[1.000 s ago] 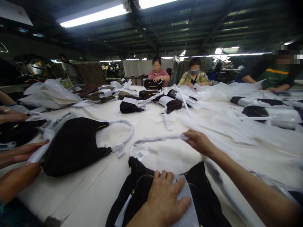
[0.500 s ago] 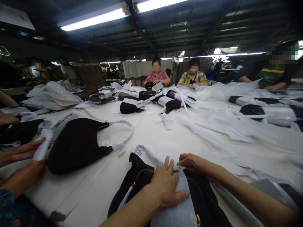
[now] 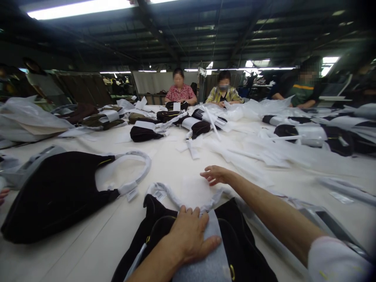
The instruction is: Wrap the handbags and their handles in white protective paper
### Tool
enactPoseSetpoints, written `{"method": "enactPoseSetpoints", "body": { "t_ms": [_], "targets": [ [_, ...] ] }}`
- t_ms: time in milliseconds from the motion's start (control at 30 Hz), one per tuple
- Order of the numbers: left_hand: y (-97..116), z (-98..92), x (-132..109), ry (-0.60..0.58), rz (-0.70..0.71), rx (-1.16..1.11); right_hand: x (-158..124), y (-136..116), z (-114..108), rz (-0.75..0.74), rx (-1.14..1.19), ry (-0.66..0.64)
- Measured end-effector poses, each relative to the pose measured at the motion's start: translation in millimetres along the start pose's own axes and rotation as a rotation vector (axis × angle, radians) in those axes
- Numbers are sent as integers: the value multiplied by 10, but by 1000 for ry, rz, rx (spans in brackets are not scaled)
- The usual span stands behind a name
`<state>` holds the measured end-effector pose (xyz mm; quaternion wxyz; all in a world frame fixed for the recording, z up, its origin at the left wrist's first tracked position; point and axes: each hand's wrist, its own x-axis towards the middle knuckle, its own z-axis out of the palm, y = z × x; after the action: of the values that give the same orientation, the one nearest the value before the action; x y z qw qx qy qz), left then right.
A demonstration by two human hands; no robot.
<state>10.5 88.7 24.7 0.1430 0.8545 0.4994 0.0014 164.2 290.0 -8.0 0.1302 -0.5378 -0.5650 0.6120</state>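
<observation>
On white table [image 3: 176,160], left hand [image 3: 188,235] flat on black bag [image 3: 241,244], right hand [image 3: 216,174] spread (empty), dark ceiling [image 3: 188,35].

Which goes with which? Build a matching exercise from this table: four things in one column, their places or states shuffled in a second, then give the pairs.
1. left hand
2. right hand
3. white foam sheet
4. large black fabric handbag with white-wrapped handle

A. lies at the far left
B. pressed flat on the sheet
C. open, reaching forward over the white table
D. lies on the near black bag

Pairs: 1-B, 2-C, 3-D, 4-A
</observation>
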Motion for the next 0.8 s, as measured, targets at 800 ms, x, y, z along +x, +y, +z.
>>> {"method": "enactPoseSetpoints", "body": {
  "t_ms": [800],
  "targets": [
    [28, 108, -135, 205, -74, -57, -1270, 253, 746, -470, 288, -271]
  ]
}}
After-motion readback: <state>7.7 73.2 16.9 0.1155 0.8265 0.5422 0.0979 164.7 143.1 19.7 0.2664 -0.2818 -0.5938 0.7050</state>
